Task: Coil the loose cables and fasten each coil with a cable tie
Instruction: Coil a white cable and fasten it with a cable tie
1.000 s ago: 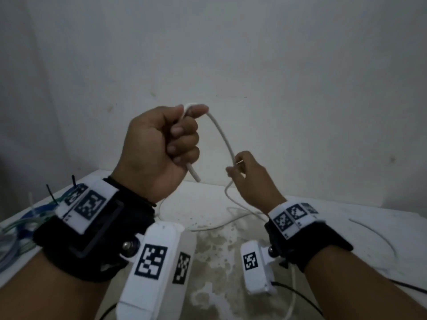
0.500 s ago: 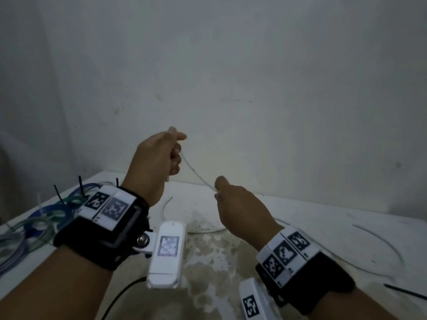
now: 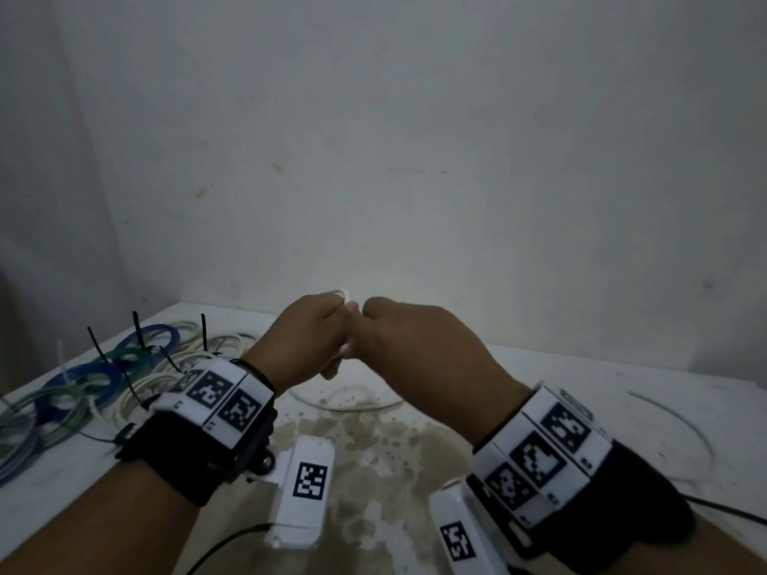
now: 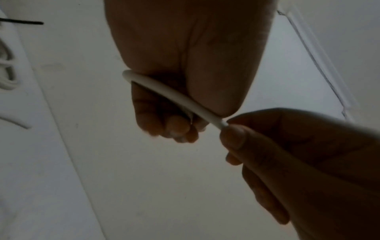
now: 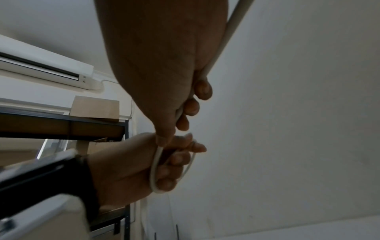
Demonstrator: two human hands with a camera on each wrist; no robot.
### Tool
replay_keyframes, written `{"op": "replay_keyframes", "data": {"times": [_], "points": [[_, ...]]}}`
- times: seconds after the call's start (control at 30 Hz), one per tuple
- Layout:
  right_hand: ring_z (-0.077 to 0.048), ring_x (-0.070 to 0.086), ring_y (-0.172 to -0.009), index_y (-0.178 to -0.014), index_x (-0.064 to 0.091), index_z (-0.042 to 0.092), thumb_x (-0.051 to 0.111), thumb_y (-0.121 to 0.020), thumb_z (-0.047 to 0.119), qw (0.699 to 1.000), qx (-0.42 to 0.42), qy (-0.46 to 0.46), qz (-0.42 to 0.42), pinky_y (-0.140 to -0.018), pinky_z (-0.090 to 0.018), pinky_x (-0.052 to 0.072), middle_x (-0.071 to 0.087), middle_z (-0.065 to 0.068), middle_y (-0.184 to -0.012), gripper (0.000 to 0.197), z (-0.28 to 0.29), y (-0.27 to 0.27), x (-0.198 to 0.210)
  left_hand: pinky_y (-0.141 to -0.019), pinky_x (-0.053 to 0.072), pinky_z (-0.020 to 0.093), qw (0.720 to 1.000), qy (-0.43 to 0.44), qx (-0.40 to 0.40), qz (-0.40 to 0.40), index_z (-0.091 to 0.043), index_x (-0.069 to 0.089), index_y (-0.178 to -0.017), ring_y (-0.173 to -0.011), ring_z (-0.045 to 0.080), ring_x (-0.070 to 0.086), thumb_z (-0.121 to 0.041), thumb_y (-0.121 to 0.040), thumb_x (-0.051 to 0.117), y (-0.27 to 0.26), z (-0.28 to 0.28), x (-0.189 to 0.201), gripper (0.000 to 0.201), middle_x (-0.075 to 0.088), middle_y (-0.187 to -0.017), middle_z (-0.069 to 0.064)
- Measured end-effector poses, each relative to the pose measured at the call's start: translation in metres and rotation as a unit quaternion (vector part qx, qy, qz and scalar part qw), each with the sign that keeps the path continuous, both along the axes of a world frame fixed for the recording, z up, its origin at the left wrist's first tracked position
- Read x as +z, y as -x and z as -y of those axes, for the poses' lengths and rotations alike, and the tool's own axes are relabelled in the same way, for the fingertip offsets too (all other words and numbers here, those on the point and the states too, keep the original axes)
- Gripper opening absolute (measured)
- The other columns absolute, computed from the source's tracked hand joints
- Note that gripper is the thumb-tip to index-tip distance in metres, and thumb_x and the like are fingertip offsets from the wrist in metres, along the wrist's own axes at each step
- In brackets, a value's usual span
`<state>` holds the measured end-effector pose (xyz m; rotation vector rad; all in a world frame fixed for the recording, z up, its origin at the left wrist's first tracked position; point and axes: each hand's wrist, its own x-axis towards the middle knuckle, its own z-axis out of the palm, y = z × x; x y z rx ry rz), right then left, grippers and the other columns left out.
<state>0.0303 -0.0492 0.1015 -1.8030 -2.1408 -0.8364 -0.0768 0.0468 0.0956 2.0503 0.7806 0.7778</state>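
A white cable [image 4: 170, 95] is looped around the curled fingers of my left hand [image 3: 328, 329], just above the white table [image 3: 539, 383]. A small bend of the cable [image 3: 343, 291] sticks up above the left fist. My right hand [image 3: 384, 321] touches the left one and pinches the cable [image 5: 232, 29] between thumb and fingers; its tail runs back along the right palm. In the right wrist view the loop [image 5: 153, 170] wraps my left hand [image 5: 144, 170]. The rest of this cable [image 3: 352, 404] lies slack on the table under the hands.
Several coiled blue, green and white cables [image 3: 124, 367] with black cable ties [image 3: 139, 329] standing up lie at the table's left. Another loose white cable [image 3: 680, 421] curves along the right side. A bare wall [image 3: 415, 139] rises right behind the table.
Both hands have dropped from chest height toward the table. The right hand has closed the gap to the left fist, drawing the cable into a tight loop around the left fingers.
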Motion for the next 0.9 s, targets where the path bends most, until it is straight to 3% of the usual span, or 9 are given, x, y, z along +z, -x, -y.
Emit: {"op": "replay_keyframes", "data": {"times": [0.07, 0.2, 0.3, 0.37, 0.43, 0.5, 0.6, 0.77, 0.9], "points": [[-0.016, 0.035, -0.038, -0.080, 0.065, 0.012, 0.078, -0.074, 0.023, 1.000, 0.002, -0.027, -0.002, -0.043, -0.015, 0.002, 0.049, -0.002, -0.061, 0.018, 0.000, -0.009, 0.002, -0.044, 0.037, 0.023, 1.000, -0.002, 0.013, -0.027, -0.009, 0.051, -0.067, -0.035, 0.010, 0.042, -0.024, -0.102, 0.038, 0.002, -0.001, 0.002, 0.040, 0.049, -0.044, 0.000], [-0.015, 0.023, -0.047, -0.082, 0.058, 0.013, 0.065, -0.088, 0.023, 0.998, -0.029, -0.054, 0.019, -0.043, -0.025, 0.014, 0.044, -0.002, -0.065, 0.014, 0.002, -0.023, -0.007, -0.036, 0.027, 0.019, 0.994, 0.080, 0.031, -0.065, -0.006, 0.065, -0.088, -0.036, 0.011, 0.036, -0.029, -0.100, 0.044, 0.009, -0.010, 0.008, 0.033, 0.051, -0.052, 0.006], [-0.018, 0.032, -0.047, -0.090, 0.061, 0.012, 0.066, -0.086, 0.020, 0.988, -0.103, -0.107, 0.033, -0.050, -0.028, 0.021, 0.050, -0.003, -0.067, 0.009, 0.003, -0.033, -0.014, -0.038, 0.021, 0.018, 0.985, 0.137, 0.017, -0.107, -0.001, 0.067, -0.092, -0.037, 0.012, 0.029, -0.026, -0.101, 0.043, 0.017, -0.016, 0.010, 0.036, 0.045, -0.050, 0.004], [-0.023, 0.044, -0.048, -0.104, 0.065, 0.011, 0.065, -0.081, 0.012, 0.976, -0.164, -0.143, 0.016, -0.051, -0.028, 0.022, 0.055, -0.006, -0.069, 0.022, 0.004, -0.038, -0.016, -0.037, 0.018, 0.017, 0.979, 0.170, -0.012, -0.115, 0.003, 0.068, -0.095, -0.036, 0.011, 0.024, -0.020, -0.100, 0.042, 0.021, -0.017, 0.010, 0.035, 0.040, -0.049, 0.002], [-0.021, 0.039, -0.048, -0.113, 0.062, 0.010, 0.056, -0.084, 0.013, 0.973, -0.154, -0.168, -0.031, -0.047, -0.021, 0.016, 0.054, -0.007, -0.070, 0.029, 0.002, -0.041, -0.014, -0.037, 0.013, 0.016, 0.970, 0.223, -0.052, -0.082, 0.006, 0.067, -0.095, -0.033, 0.010, 0.021, -0.017, -0.096, 0.043, 0.024, -0.016, 0.010, 0.034, 0.034, -0.045, 0.000], [-0.016, 0.030, -0.049, -0.110, 0.058, 0.010, 0.047, -0.094, 0.019, 0.972, -0.125, -0.173, -0.097, -0.042, -0.019, 0.007, 0.050, -0.005, -0.069, 0.021, 0.000, -0.042, -0.012, -0.037, 0.011, 0.014, 0.946, 0.300, -0.119, -0.023, 0.006, 0.065, -0.094, -0.031, 0.007, 0.019, -0.024, -0.091, 0.042, 0.024, -0.014, 0.011, 0.038, 0.031, -0.044, -0.002], [-0.016, 0.033, -0.047, -0.096, 0.049, 0.013, 0.037, -0.100, 0.032, 0.968, -0.123, -0.155, -0.156, -0.040, -0.024, 0.013, 0.040, 0.003, -0.066, 0.023, -0.007, -0.050, -0.012, -0.036, 0.009, 0.014, 0.908, 0.368, -0.197, 0.052, 0.002, 0.064, -0.090, -0.032, 0.004, 0.019, -0.038, -0.083, 0.043, 0.024, -0.009, 0.015, 0.046, 0.028, -0.046, -0.004], [-0.017, 0.043, -0.063, -0.084, 0.051, 0.019, 0.037, -0.098, 0.042, 0.942, -0.122, -0.168, -0.263, -0.048, -0.020, 0.022, 0.047, 0.001, -0.071, 0.030, -0.015, -0.063, -0.022, -0.034, 0.017, 0.016, 0.885, 0.382, -0.218, 0.151, -0.006, 0.056, -0.086, -0.034, 0.004, 0.023, -0.033, -0.086, 0.044, 0.018, -0.001, 0.013, 0.029, 0.026, -0.047, -0.007], [-0.021, 0.050, -0.070, -0.116, 0.055, 0.013, 0.032, -0.101, 0.028, 0.926, -0.141, -0.187, -0.295, -0.053, -0.028, 0.029, 0.056, -0.004, -0.088, 0.031, -0.014, -0.060, -0.037, -0.033, 0.012, 0.017, 0.838, 0.425, -0.211, 0.268, -0.007, 0.059, -0.074, -0.032, 0.003, 0.015, -0.031, -0.080, 0.052, 0.019, -0.007, 0.018, 0.025, 0.025, -0.042, -0.008]]}}
